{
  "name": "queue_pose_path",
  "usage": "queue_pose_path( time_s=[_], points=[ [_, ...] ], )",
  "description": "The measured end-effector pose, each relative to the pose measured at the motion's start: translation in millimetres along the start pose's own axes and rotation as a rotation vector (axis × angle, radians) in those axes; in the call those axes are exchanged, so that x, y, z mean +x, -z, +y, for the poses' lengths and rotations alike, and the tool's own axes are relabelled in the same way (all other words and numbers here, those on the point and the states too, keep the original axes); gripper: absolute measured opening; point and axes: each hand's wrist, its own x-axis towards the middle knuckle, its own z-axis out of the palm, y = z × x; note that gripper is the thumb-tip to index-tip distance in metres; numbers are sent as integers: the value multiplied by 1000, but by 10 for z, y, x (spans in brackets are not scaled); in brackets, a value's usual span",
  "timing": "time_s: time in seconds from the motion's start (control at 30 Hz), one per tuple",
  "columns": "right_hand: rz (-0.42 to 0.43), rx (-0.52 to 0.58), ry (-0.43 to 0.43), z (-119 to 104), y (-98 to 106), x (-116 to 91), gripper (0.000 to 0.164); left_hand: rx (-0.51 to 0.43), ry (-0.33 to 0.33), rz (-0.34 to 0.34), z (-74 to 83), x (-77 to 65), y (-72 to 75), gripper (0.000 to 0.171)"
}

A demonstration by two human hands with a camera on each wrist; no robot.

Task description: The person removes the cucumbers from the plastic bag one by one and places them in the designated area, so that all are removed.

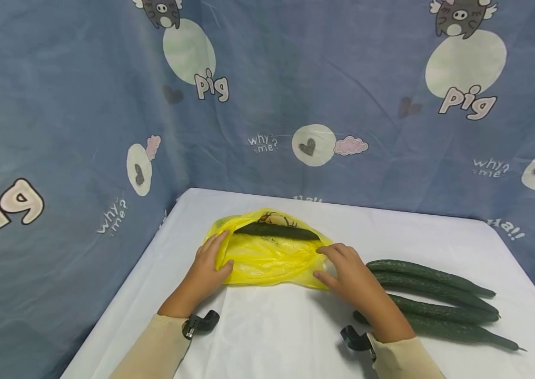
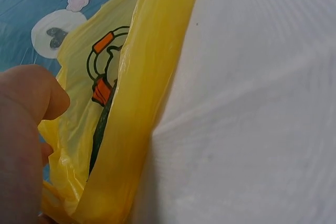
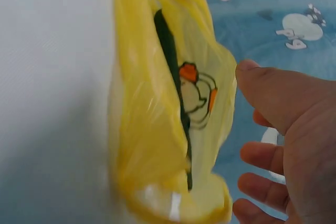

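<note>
In the head view a yellow plastic bag [image 1: 272, 263] lies on the table with its mouth spread open. One dark green cucumber [image 1: 277, 230] lies inside the mouth, against the back wall, which bears a printed cartoon. My left hand [image 1: 208, 271] is at the bag's left end, its extended fingers touching the rim and its thumb held apart. The right hand [image 1: 350, 271] is at the bag's right end with fingers spread. In the right wrist view its thumb [image 3: 278, 90] and fingers stand clear of the plastic, with nothing between them.
Several long dark green cucumbers [image 1: 438, 302] lie side by side at the right, partly hidden behind my right forearm. A white cloth [image 1: 267, 337] covers the table. A blue printed curtain [image 1: 258, 68] hangs behind it and along the left side.
</note>
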Motion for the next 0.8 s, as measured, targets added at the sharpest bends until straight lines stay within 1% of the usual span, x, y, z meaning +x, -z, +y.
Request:
queue_pose_path(
  time_s=[0.2, 0.3, 0.4, 0.6, 0.8],
  points=[
    [-63, 61, 6, -195, -59, 257, 59, -38, 27, 3, -23, -21, 9, 80],
    [-88, 71, 11, -267, -107, 356, 61, -40, 39, 9, -34, -48, 12, 80],
    [-113, 85, -2, -318, -162, 445, 63, -37, 41, 12, -44, -65, 18, 80],
    [-160, 82, -17, -376, -293, 617, 64, -36, 16, 20, -43, -49, 23, 81],
    [-171, 54, 15, -434, -357, 805, 63, -24, -20, 40, -33, -5, 37, 81]
  ],
)
